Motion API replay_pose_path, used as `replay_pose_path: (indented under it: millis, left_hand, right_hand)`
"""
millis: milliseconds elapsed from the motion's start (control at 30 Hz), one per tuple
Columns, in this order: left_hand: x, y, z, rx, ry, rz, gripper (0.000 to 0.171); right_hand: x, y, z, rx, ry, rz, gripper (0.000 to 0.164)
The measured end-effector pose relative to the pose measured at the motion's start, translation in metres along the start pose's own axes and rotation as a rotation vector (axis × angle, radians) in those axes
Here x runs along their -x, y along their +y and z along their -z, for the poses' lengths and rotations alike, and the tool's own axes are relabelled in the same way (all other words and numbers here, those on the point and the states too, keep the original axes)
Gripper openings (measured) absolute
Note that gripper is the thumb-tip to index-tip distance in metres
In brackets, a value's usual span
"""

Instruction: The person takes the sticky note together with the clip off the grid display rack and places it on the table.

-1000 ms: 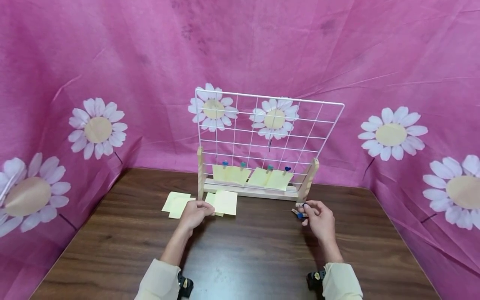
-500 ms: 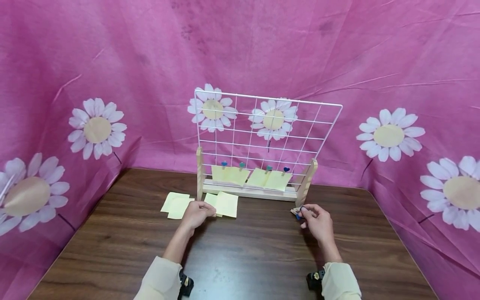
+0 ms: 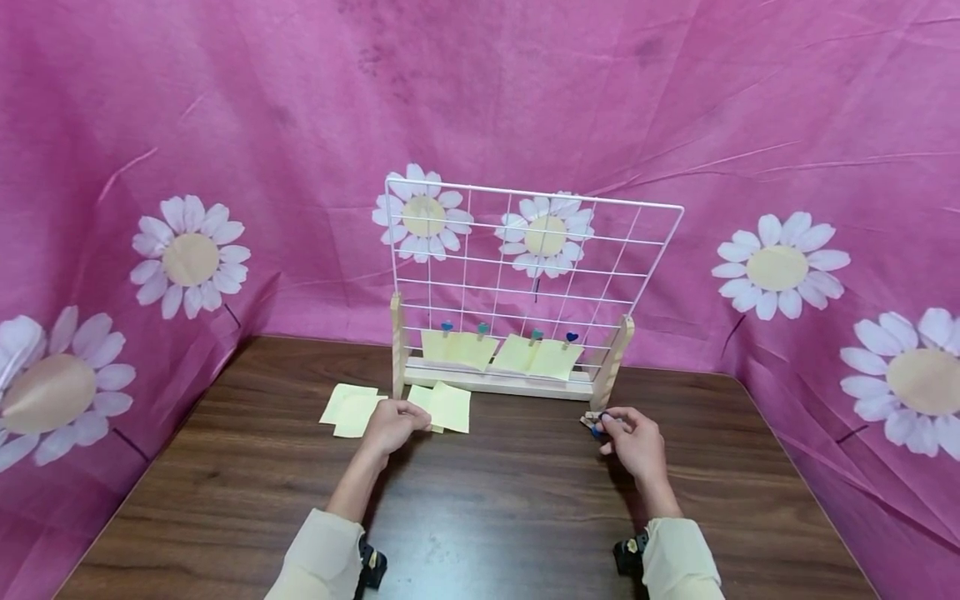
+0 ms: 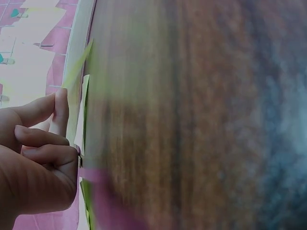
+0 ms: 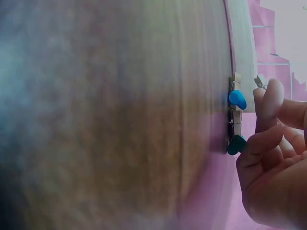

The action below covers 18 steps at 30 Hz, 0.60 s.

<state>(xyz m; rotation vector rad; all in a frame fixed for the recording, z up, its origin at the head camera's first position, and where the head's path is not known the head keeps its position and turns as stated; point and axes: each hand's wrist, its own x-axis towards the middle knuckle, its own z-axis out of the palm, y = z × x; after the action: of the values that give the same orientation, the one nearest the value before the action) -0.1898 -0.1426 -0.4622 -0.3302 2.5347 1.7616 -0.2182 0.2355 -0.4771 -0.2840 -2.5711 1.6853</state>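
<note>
A yellow sticky note (image 3: 452, 408) is pinched between the thumb and finger of my left hand (image 3: 392, 427), in front of the rack's left foot. In the left wrist view the held note (image 4: 79, 64) is tilted up off the table. On the right, my right hand (image 3: 636, 442) pinches a small wooden clothespin (image 5: 259, 82), mostly covered by the fingertips. Close by on the table lie a clothespin with a blue heart (image 5: 238, 99) and one with a green heart (image 5: 236, 144). Other yellow notes (image 3: 351, 410) lie beside and under my left hand.
A white wire grid rack (image 3: 525, 287) on a wooden stand (image 3: 495, 382) rises behind both hands. Yellow notes (image 3: 459, 349) hang low on it from heart clothespins (image 3: 572, 337). Pink flowered cloth (image 3: 315, 150) encloses the brown table (image 3: 495, 500).
My right hand has dipped slightly, and the clothespin in its fingers sits lower, nearer those on the table. My left hand keeps its hold on the note, almost still. The head view shifts slightly.
</note>
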Motion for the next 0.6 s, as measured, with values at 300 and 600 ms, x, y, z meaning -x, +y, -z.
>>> replay_pose_path:
  millis: [300, 600]
  left_hand:
    - [-0.0025, -0.0012, -0.0006, -0.021, 0.009, 0.008, 0.011]
    - [-0.0047, -0.0045, -0.0023, -0.057, 0.023, 0.014, 0.013]
  right_hand:
    - [-0.0027, 0.0014, 0.002, 0.066, -0.036, -0.022, 0.024]
    - [-0.0031, 0.004, 0.0036, 0.087, -0.066, -0.049, 0.023]
